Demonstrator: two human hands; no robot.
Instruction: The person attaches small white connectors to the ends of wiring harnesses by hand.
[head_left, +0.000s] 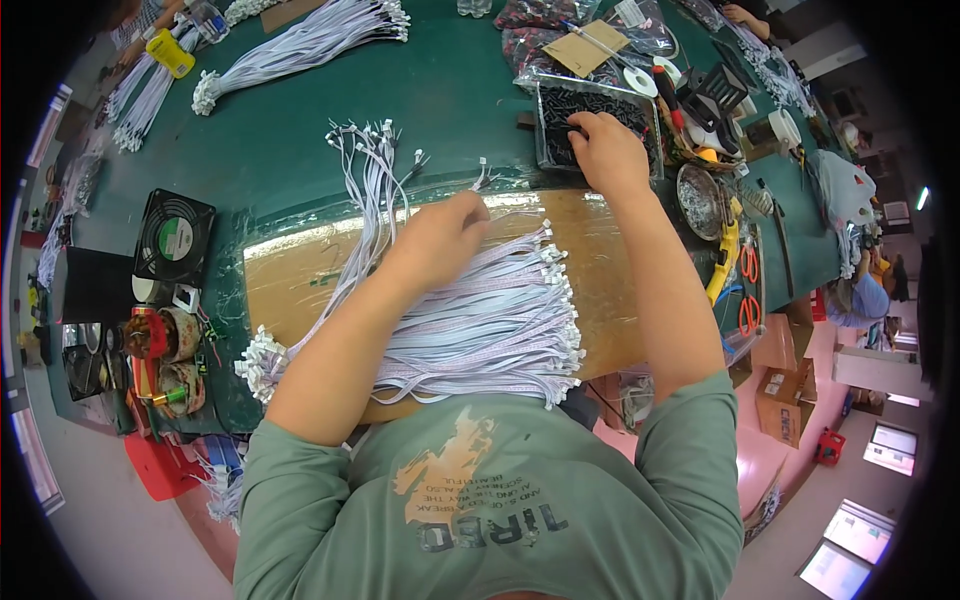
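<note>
My left hand (446, 240) is closed above a spread of white flat cables (470, 335) with white plugs at their right ends. A single white cable (483, 178) with a dark-tipped end sticks out just beyond its fingertips, and the hand appears to pinch it. Fingers bent together, my right hand (610, 152) reaches into a clear tray (546, 158) full of small black parts (590, 100). Its fingertips touch the parts; what they pinch is hidden. Left of my left hand lie several cables with dark-tipped ends (372, 150).
Brown cardboard (610, 235) lies under the cables on a green table (270, 140). A black fan (174, 238) stands left. At right are a metal bowl (698, 202), a yellow-handled tool (724, 262) and red-handled scissors (749, 315). Another cable bundle (300, 50) lies far left.
</note>
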